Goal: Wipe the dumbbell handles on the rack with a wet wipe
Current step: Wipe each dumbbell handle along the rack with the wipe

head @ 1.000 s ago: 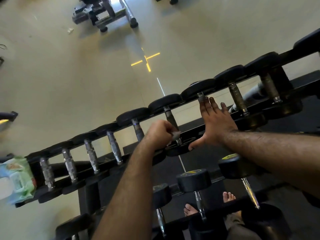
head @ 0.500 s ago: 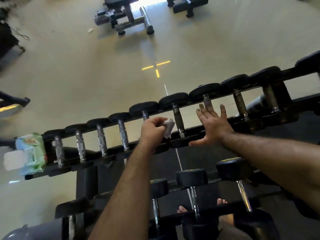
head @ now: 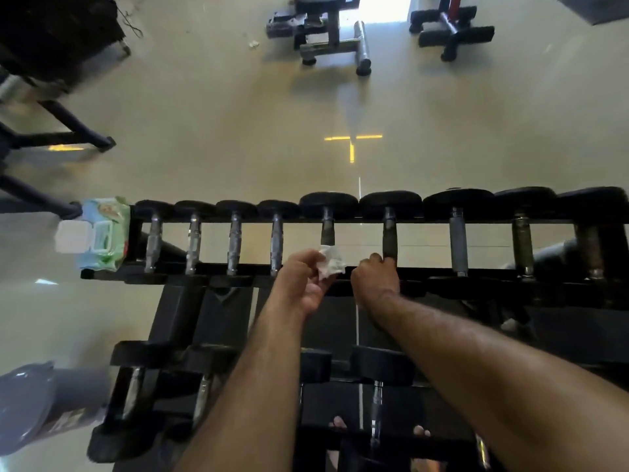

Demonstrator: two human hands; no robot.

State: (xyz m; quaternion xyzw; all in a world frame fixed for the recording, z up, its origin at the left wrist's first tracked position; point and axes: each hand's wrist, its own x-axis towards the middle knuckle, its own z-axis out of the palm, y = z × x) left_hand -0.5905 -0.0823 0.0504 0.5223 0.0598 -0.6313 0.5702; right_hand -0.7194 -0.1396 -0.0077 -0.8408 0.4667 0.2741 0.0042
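Observation:
A black rack [head: 442, 274] holds a top row of several dumbbells with metal handles. My left hand [head: 303, 277] pinches a crumpled white wet wipe [head: 329, 262] just below the handle of the fifth dumbbell [head: 327, 229]. My right hand [head: 376, 277] sits to its right, fingers curled round the near end of the dark handle of the sixth dumbbell [head: 389, 236]. A lower row of dumbbells [head: 377, 386] lies under my forearms.
A green and blue pack of wet wipes [head: 98, 233] with a white lid lies on the rack's left end. A grey bin [head: 37, 403] stands at the lower left. Benches [head: 326, 35] and another stand [head: 449, 28] sit on the beige floor beyond. My bare toes [head: 420, 430] show below.
The view has swung so the rack lies level. My right hand went from flat and spread on the rack to curled round a handle. My left hand drew the wipe off a handle.

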